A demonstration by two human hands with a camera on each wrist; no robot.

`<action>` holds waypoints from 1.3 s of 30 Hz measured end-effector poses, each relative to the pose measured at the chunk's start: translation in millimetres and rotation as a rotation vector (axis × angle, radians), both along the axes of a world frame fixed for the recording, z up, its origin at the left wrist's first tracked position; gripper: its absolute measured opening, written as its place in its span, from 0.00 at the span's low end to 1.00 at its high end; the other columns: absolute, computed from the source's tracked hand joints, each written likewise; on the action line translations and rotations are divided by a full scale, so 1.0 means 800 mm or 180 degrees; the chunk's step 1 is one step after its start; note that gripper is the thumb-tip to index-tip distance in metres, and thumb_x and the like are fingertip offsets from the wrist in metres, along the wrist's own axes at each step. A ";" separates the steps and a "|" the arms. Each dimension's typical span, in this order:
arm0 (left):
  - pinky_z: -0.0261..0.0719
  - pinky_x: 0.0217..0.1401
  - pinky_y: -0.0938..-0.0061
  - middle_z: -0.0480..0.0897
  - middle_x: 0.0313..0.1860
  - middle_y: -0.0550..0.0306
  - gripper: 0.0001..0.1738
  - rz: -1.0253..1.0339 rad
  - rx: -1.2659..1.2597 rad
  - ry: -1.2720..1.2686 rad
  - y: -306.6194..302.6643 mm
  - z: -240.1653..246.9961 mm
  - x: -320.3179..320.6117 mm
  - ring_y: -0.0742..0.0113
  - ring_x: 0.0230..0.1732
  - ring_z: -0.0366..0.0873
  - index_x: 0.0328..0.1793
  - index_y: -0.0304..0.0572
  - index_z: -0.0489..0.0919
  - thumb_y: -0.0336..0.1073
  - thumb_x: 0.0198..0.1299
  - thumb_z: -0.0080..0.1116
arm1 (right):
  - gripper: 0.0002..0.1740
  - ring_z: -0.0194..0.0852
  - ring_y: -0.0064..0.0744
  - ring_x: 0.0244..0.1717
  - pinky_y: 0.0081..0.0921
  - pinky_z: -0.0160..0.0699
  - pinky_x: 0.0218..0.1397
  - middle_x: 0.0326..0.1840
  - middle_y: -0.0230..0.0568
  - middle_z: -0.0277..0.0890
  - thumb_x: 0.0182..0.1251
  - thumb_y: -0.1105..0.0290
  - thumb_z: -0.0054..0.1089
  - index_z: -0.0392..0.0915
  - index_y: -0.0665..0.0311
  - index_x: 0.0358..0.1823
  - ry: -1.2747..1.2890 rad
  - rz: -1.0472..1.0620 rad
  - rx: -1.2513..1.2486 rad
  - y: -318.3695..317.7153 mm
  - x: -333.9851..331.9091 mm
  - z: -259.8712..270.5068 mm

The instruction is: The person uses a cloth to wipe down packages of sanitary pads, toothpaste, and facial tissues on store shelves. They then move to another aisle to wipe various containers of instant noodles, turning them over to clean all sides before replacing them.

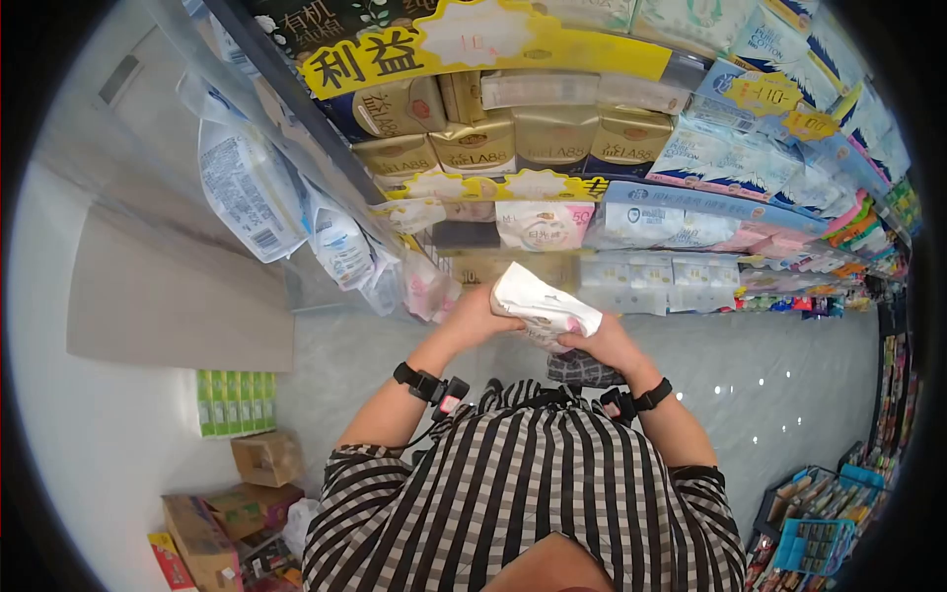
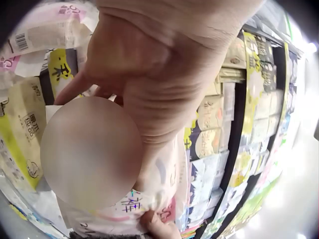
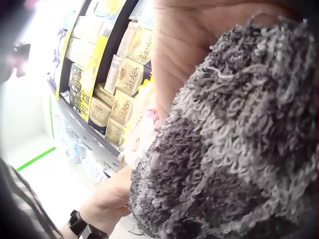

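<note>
Both hands hold a white soft pack (image 1: 543, 304) with pink and coloured print in front of the shelves. My left hand (image 1: 480, 318) grips its left end, the thumb lying over the near face. At the other end, my right hand (image 1: 609, 345) pinches the pack with its thumb on top. A grey checked terry cloth (image 1: 582, 370) hangs under that same hand, and in the right wrist view the looped cloth (image 3: 234, 134) lies against the palm. In the left wrist view the pack (image 2: 167, 174) is partly hidden by a blurred disc.
Shelves ahead carry gold packs (image 1: 473, 146), pale blue packs (image 1: 700, 158) and yellow price strips (image 1: 552, 185). Bagged packs (image 1: 252, 187) hang at the left shelf end. Cardboard boxes (image 1: 264, 459) stand on the floor at left, and blue baskets (image 1: 814, 546) at lower right.
</note>
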State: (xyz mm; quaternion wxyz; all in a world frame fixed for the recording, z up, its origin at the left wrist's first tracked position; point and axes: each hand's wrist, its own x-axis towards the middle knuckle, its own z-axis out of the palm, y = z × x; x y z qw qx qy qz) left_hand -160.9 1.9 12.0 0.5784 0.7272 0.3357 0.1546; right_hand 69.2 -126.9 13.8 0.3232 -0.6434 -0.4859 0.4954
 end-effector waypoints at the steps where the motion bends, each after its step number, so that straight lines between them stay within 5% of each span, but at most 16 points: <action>1: 0.76 0.58 0.67 0.83 0.52 0.46 0.34 0.0145 0.0132 -0.0075 -0.002 -0.004 -0.003 0.54 0.56 0.81 0.61 0.37 0.75 0.31 0.43 0.73 | 0.41 0.75 0.34 0.53 0.30 0.74 0.58 0.53 0.49 0.77 0.51 0.62 0.76 0.70 0.68 0.66 0.0224 -0.0077 0.0641 -0.004 -0.012 -0.019; 4: 0.77 0.56 0.68 0.85 0.50 0.47 0.29 0.0635 0.0512 -0.0147 0.009 0.009 -0.020 0.56 0.53 0.82 0.58 0.36 0.77 0.29 0.46 0.70 | 0.43 0.73 0.37 0.51 0.29 0.73 0.57 0.47 0.46 0.75 0.52 0.61 0.76 0.67 0.66 0.69 0.0001 -0.0355 0.0017 -0.018 -0.018 -0.018; 8: 0.78 0.54 0.70 0.86 0.47 0.49 0.22 0.1709 0.0630 -0.0619 0.044 0.001 -0.049 0.59 0.49 0.84 0.54 0.34 0.80 0.27 0.50 0.66 | 0.41 0.71 0.32 0.46 0.26 0.71 0.52 0.40 0.40 0.71 0.54 0.61 0.74 0.68 0.62 0.69 0.0047 -0.0475 0.0006 -0.035 -0.006 -0.036; 14: 0.77 0.50 0.74 0.87 0.45 0.52 0.17 0.2408 0.0970 -0.0407 0.043 0.008 -0.064 0.68 0.46 0.83 0.51 0.31 0.82 0.27 0.55 0.67 | 0.39 0.71 0.30 0.40 0.26 0.72 0.49 0.36 0.36 0.71 0.55 0.61 0.74 0.69 0.61 0.68 0.0018 -0.0473 -0.0106 -0.055 0.000 -0.039; 19: 0.75 0.55 0.72 0.84 0.50 0.51 0.17 0.2357 0.1240 -0.0424 0.051 0.004 -0.072 0.64 0.51 0.81 0.53 0.32 0.80 0.27 0.56 0.65 | 0.38 0.72 0.31 0.41 0.26 0.73 0.49 0.37 0.37 0.72 0.55 0.61 0.74 0.70 0.61 0.68 -0.0007 -0.0465 -0.0038 -0.059 0.003 -0.045; 21: 0.70 0.62 0.66 0.75 0.59 0.44 0.23 0.2334 0.2277 0.0109 0.058 0.004 -0.066 0.51 0.60 0.75 0.59 0.34 0.76 0.28 0.55 0.59 | 0.38 0.73 0.31 0.41 0.26 0.73 0.49 0.37 0.38 0.72 0.55 0.61 0.74 0.70 0.61 0.67 -0.0030 -0.0459 -0.0033 -0.060 0.004 -0.045; 24: 0.68 0.65 0.63 0.71 0.60 0.45 0.23 0.2375 0.2137 0.0041 0.067 -0.009 -0.060 0.47 0.62 0.71 0.59 0.36 0.76 0.28 0.55 0.59 | 0.37 0.73 0.31 0.41 0.27 0.73 0.49 0.37 0.37 0.72 0.55 0.62 0.74 0.71 0.61 0.67 -0.0092 -0.0399 -0.0080 -0.060 0.005 -0.043; 39: 0.73 0.58 0.56 0.79 0.54 0.41 0.21 0.2684 0.2031 -0.0082 0.079 -0.031 -0.018 0.37 0.57 0.74 0.58 0.34 0.75 0.26 0.56 0.58 | 0.35 0.72 0.30 0.40 0.26 0.73 0.48 0.36 0.37 0.72 0.56 0.62 0.73 0.71 0.61 0.66 0.0007 -0.0258 -0.0222 -0.057 -0.003 -0.044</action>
